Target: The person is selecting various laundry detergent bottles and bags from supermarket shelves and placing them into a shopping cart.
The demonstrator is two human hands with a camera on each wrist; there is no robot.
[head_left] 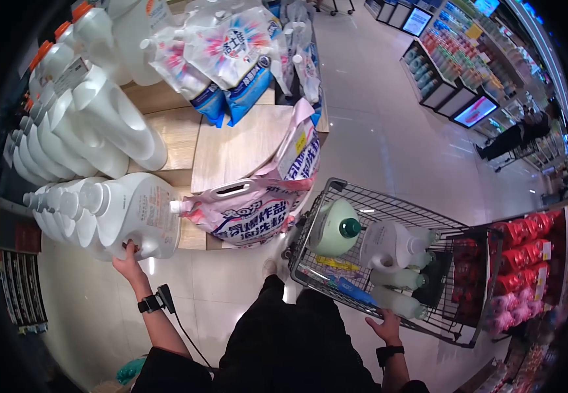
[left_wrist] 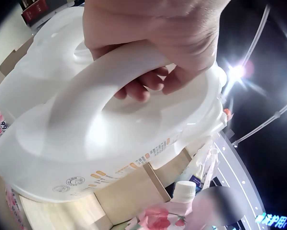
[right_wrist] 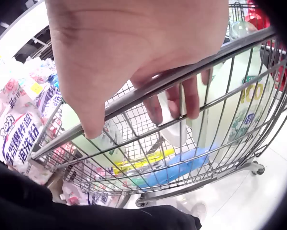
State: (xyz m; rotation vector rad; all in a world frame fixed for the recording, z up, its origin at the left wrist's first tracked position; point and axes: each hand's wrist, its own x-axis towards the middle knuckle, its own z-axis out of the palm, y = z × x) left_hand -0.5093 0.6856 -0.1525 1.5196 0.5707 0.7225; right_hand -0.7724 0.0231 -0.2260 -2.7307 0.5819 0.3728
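Observation:
A large white jug (head_left: 141, 213) with printed text stands at the front of a row of like jugs on the shelf's left. My left hand (head_left: 129, 263) grips its handle; in the left wrist view the fingers of this hand (left_wrist: 153, 43) curl through the handle (left_wrist: 105, 76). At the lower right, my right hand (head_left: 387, 329) is on the side rail of a wire cart (head_left: 448, 335). The right wrist view has this hand (right_wrist: 138, 52) over the rail (right_wrist: 134, 98), thumb on the near side, fingers hooked inside.
The cart holds a green jug (head_left: 336, 229), a white jug (head_left: 389, 245), pale bottles (head_left: 397, 302), and blue and yellow packs. Pink bags (head_left: 251, 213) lie by the shelf edge, white-blue pouches (head_left: 231, 52) behind. Red packs (head_left: 526, 239) are at the right; someone (head_left: 520, 135) stands far off.

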